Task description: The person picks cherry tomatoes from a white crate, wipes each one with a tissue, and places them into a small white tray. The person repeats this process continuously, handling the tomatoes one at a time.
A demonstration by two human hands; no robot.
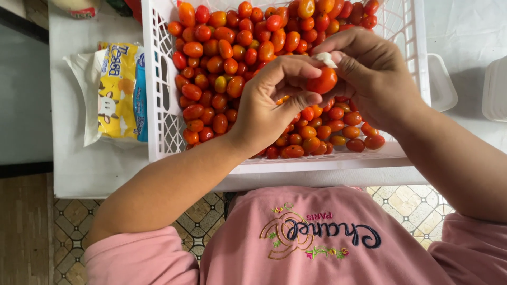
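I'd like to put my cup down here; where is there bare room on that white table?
Bare tabletop lies in front of the yellow packet and right of the crate beside the clear tubs. The crate is crowded with tomatoes.

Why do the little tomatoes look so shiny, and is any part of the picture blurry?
In the head view, soft even light puts small pale glints on the tomatoes in the crate; the left hand, the right hand and the tomato between them look sharp; only faint shadows fall under the hands; the white table looks washed out; straight edges bend slightly towards the picture's sides.
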